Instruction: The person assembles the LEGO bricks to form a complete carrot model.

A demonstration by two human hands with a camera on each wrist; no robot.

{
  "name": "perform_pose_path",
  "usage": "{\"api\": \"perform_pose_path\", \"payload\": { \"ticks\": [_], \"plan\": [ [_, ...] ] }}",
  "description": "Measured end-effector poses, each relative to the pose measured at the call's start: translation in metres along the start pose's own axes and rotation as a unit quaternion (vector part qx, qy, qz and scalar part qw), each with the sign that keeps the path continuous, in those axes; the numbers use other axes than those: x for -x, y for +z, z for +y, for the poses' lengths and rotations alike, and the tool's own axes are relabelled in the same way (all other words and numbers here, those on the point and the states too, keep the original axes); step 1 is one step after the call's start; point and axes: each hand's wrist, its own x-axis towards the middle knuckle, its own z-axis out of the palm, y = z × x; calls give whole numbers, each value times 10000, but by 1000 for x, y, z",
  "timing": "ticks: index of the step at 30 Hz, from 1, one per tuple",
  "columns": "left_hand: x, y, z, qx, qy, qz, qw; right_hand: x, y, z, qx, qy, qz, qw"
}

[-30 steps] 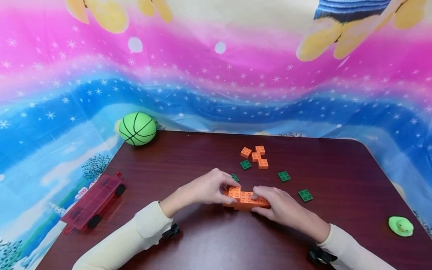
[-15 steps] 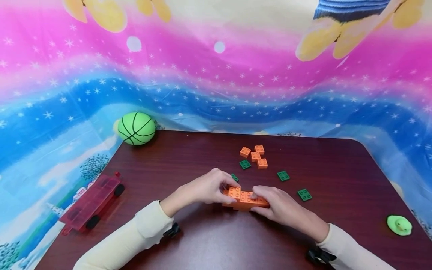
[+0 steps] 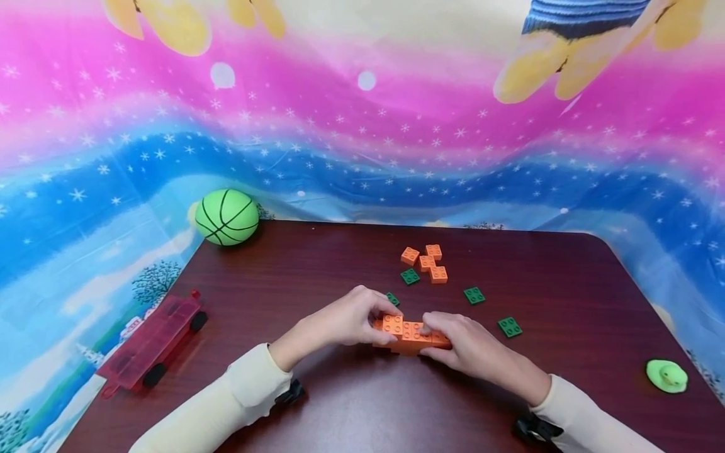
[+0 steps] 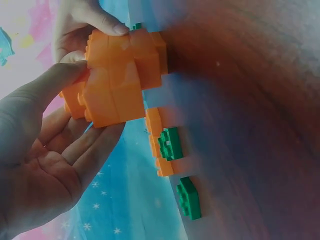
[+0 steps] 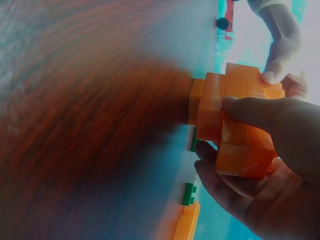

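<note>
An assembly of joined orange toy bricks (image 3: 412,343) sits at the middle of the table, stepped in several layers. My left hand (image 3: 352,318) grips its left end, thumb on the near side and fingers behind. On the right end, my right hand (image 3: 472,343) holds it between thumb and fingers. The left wrist view shows the bricks' smooth side (image 4: 117,85) with the left thumb near the top. In the right wrist view the right thumb presses on the orange assembly (image 5: 237,130), which narrows toward the table. Part of its far side is hidden by my fingers.
Several loose orange bricks (image 3: 433,251) lie behind my hands, with green bricks (image 3: 474,295) around them. A green ball (image 3: 226,217) stands at the back left corner. A translucent red toy wagon (image 3: 153,343) is at the left edge, a green duck toy (image 3: 667,376) at the right.
Both hands keep their grip on the orange brick assembly. The whole head view shifts slightly; nothing else visibly moves.
</note>
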Motion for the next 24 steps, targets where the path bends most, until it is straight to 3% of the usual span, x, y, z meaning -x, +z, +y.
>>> {"api": "perform_pose_path", "payload": {
  "ticks": [9, 13, 17, 21, 24],
  "plan": [
    [7, 15, -5, 469, -415, 189, 9979, 1, 0, -3, -30, 99, -36, 9999],
    [7, 21, -8, 657, -346, 216, 9970, 1, -4, -7, 6, 265, -185, 9995],
    [5, 22, -9, 644, -264, 221, 9973, -4, -21, -5, -15, 230, -407, 9989],
    [5, 20, -10, 614, -287, 171, 9976, -21, -40, 11, 459, 297, 131, 9984],
    [6, 18, -10, 605, -399, 130, 9973, -35, -47, 34, 957, 658, 569, 9916]
  ]
}}
